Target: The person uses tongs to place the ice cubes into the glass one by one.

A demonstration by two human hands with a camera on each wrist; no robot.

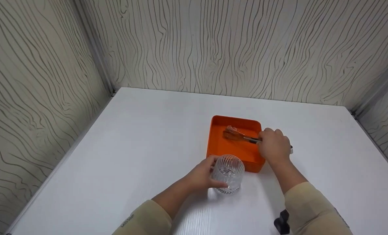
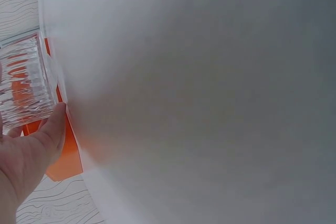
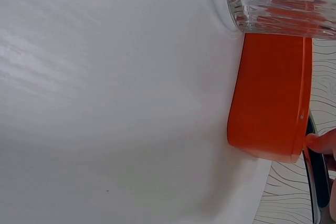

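A clear ribbed glass [image 1: 229, 173] stands at the tray's near edge, and my left hand [image 1: 202, 174] grips its side, thumb at the front. Whether anything lies inside the glass is hard to tell. My right hand [image 1: 274, 145] grips metal tongs with a dark handle [image 3: 318, 177] above the tray's right rim. The tongs' tips [image 1: 232, 134] reach left into the orange tray [image 1: 223, 150]. Beside the tips lies a small clear piece [image 1: 230, 128], like an ice cube; whether the tips pinch it cannot be told. In the left wrist view, fingers [image 2: 52, 127] touch the glass.
A small black object [image 1: 282, 222] lies near the right sleeve at the front of the white table [image 1: 141, 137]. Wood-patterned panels [image 1: 194, 45] rise behind the table and along both sides.
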